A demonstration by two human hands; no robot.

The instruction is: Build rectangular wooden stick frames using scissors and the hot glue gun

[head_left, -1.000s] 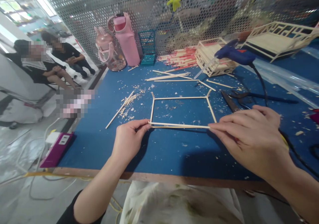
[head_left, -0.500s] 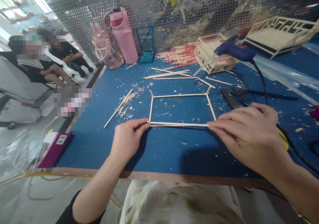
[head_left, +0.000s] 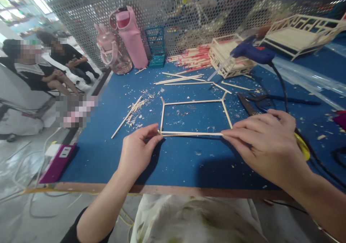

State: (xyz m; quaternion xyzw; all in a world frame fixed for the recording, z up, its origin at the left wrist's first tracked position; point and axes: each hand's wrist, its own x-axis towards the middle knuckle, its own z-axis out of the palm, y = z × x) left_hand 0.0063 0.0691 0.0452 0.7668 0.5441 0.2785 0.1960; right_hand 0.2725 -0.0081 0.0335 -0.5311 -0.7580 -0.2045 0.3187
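A four-sided frame of thin wooden sticks (head_left: 193, 102) lies on the blue tabletop, with short slanting pieces at its far corners. Along its near side, two thin sticks (head_left: 191, 133) run almost together. My left hand (head_left: 138, 145) is at the near left corner, thumb and forefinger curled about the stick ends, the forefinger slightly lifted. At the near right corner, my right hand (head_left: 259, 138) pinches the end of a wooden stick between thumb and fingers. Its fingertips hide that corner of the frame.
Behind the frame lie loose sticks (head_left: 183, 79) and a blue glue gun (head_left: 252, 50) beside small wooden models (head_left: 229, 57). Pliers (head_left: 281, 99) are at right. Cut bits (head_left: 136, 109) lie left. Pink bottles (head_left: 132, 37) stand before a perforated metal screen (head_left: 167, 5). Two people sit at far left.
My left forefinger has lifted a little from the thumb at the left corner. My right hand keeps its pinch. The whole view has shifted slightly.
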